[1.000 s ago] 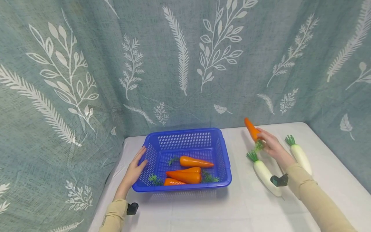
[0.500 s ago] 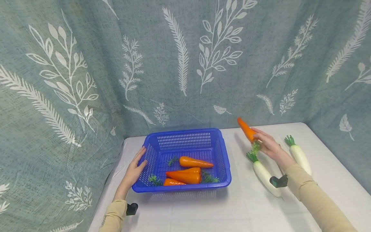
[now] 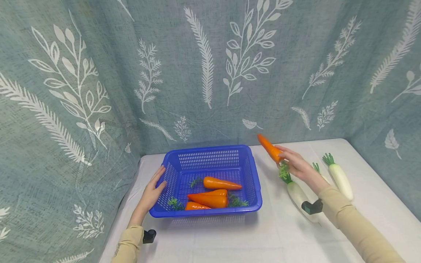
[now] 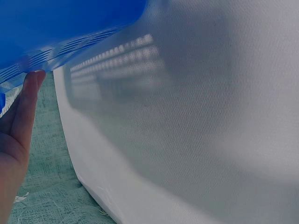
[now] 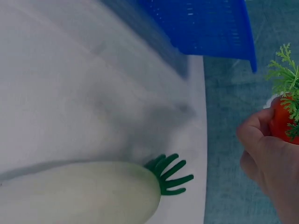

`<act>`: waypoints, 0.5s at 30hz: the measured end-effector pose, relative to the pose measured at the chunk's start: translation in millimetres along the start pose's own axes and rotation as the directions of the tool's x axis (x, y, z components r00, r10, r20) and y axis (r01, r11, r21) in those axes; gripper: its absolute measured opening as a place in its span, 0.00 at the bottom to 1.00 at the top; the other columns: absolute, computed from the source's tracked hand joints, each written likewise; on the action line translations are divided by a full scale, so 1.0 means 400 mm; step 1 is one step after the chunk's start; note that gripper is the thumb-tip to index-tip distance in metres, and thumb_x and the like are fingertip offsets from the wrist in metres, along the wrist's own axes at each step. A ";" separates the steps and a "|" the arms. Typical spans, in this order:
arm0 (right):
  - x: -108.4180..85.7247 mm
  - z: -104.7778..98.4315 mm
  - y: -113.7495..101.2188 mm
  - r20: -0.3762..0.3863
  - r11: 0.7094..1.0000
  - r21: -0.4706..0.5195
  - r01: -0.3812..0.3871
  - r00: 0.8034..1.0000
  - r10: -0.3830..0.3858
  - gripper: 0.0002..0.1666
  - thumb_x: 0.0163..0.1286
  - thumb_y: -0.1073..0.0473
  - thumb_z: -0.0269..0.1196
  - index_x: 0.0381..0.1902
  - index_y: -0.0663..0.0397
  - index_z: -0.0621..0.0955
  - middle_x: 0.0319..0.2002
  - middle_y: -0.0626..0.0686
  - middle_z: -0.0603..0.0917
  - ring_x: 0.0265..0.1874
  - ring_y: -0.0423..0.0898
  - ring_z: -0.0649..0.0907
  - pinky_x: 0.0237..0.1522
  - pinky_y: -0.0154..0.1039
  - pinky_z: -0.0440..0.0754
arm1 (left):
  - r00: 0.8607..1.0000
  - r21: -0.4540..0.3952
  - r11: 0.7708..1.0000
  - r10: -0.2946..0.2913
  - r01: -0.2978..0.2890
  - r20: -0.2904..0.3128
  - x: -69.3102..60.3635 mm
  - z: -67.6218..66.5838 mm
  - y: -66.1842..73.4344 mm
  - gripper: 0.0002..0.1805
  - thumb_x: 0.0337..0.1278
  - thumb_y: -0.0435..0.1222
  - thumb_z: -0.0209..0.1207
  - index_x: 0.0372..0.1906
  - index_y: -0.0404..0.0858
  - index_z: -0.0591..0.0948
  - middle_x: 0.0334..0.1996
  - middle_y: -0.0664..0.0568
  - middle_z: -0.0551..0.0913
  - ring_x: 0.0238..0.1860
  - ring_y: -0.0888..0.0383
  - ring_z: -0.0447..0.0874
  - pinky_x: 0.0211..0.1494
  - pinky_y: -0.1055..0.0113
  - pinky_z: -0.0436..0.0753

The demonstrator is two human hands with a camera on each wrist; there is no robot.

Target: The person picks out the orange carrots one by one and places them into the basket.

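My right hand (image 3: 294, 162) holds an orange carrot (image 3: 269, 149) by its thick end, raised above the table to the right of the basket. The carrot's green leaves hang below the fingers; in the right wrist view the carrot (image 5: 281, 120) sits at the right edge, gripped between thumb and fingers. My left hand (image 3: 152, 191) rests against the left side of a blue plastic basket (image 3: 210, 213), its fingers extended along the rim. In the left wrist view that hand (image 4: 18, 126) touches the slotted wall. Several carrots (image 3: 222, 183) with green leaves lie inside the basket.
To the right lie white radishes with green tops: one radish (image 3: 297, 195) partly under the right forearm, another radish (image 3: 341, 180) farther right, and a radish top (image 3: 316, 167) showing between them. White cloth (image 3: 227, 241) covers the table. A patterned grey-green curtain (image 3: 204, 73) hangs behind.
My right hand has moved left with the carrot, toward the basket, and the radish top behind it has come into view. My left hand and the basket have stayed in place.
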State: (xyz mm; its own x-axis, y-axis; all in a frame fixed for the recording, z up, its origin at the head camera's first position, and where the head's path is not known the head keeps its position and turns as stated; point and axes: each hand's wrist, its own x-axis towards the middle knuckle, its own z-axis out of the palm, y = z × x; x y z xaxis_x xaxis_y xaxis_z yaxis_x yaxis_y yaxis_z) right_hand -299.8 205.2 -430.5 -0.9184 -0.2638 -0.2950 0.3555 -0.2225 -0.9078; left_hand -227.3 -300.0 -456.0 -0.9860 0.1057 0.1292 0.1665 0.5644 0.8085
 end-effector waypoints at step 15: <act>0.007 0.081 0.009 0.099 1.000 0.010 0.022 0.995 -0.022 0.29 0.70 0.68 0.46 0.69 0.53 0.63 0.49 0.50 0.70 0.42 0.43 0.74 0.35 0.28 0.80 | 1.000 -0.020 1.000 0.006 -0.006 -0.002 0.001 0.000 0.000 0.28 0.68 0.28 0.46 0.70 0.26 0.57 0.73 0.34 0.50 0.74 0.36 0.44 0.75 0.42 0.48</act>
State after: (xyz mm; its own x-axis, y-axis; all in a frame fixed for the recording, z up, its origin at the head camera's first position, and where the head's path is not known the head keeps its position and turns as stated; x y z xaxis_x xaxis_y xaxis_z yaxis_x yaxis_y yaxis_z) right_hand -295.7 173.5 -424.9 -0.9045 -0.3501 -0.2437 0.3372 -0.2371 -0.9111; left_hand -227.6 -299.8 -456.0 -0.9849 0.1076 0.1356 0.1726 0.5473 0.8190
